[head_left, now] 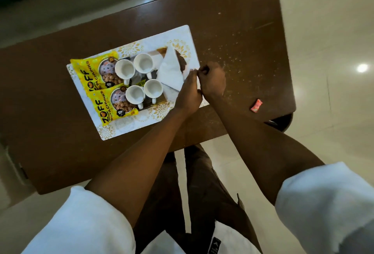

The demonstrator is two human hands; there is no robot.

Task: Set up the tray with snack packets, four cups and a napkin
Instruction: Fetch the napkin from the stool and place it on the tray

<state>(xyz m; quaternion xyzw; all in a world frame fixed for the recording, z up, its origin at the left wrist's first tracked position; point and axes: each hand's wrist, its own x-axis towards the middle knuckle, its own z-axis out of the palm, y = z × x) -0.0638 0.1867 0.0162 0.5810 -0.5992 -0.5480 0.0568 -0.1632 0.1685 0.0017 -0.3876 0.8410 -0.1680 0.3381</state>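
Observation:
A white tray (105, 130) with gold flower prints lies on a brown table. Two yellow snack packets (92, 73) lie side by side on its left half. Several white cups (124, 69) stand upright on the packets in a square group. A white folded napkin (170, 69) lies on the tray's right part, over a brown packet end. My left hand (189, 93) and my right hand (212, 80) meet at the napkin's right corner by the tray's right edge. Both pinch that corner between thumb and fingers.
The brown table (232, 21) has white specks scattered on its right part. A small red wrapped sweet (256, 105) lies near the table's right edge. Pale tiled floor surrounds the table. My legs stand at its near edge.

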